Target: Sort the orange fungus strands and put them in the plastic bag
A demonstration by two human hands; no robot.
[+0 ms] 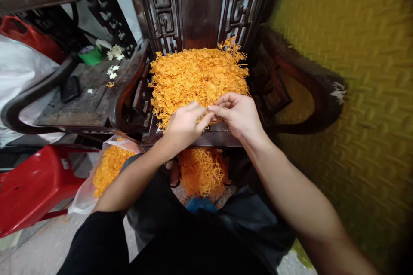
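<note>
A big heap of orange, branching, sprig-like pieces (200,75) covers the seat of a dark carved wooden chair (201,17). Over the front edge of that heap, my left hand (184,123) and my right hand (240,114) meet at their fingertips. Thumb and fingers are pinched together on both hands. Whatever lies between them is too small and too covered by the fingers to name. More orange pieces (203,172) are gathered below the seat between my legs, with something blue (200,204) under them.
At left, a clear plastic bag (84,195) of orange pieces stands beside a red plastic stool (35,180). A second wooden seat (80,111) bears green tape (91,55), a dark phone-like object (70,89) and small white flowers (112,71). A yellow textured surface (361,94) rises at right.
</note>
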